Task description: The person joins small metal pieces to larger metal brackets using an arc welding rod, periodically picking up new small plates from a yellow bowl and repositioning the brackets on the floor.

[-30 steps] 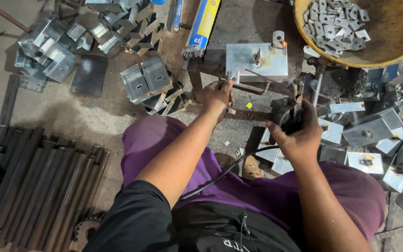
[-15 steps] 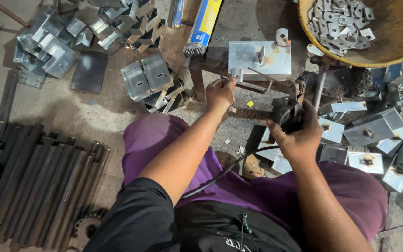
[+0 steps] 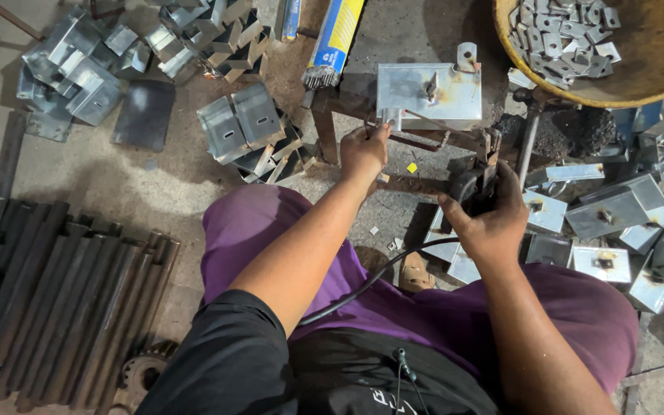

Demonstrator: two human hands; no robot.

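My left hand (image 3: 364, 151) grips the near edge of a shiny metal box piece (image 3: 426, 94) that rests on a small rusty work stand (image 3: 393, 138). A thin rod runs from under this hand toward the right. My right hand (image 3: 487, 217) is closed around a black tool handle (image 3: 473, 187), and a black cable (image 3: 363, 284) trails from it across my purple-clad lap. The tool's working end is hidden behind my fingers.
A round basin (image 3: 647, 54) of small metal tabs sits top right. Folded metal brackets lie in piles at top left (image 3: 78, 61), centre (image 3: 247, 127) and right (image 3: 624, 215). Dark rusty pipes (image 3: 48, 292) lie at left. A blue-yellow packet (image 3: 336, 34) lies above.
My left hand has stayed on the box's near edge and my right hand on the tool, with only slight shifts. The view has tilted a little.
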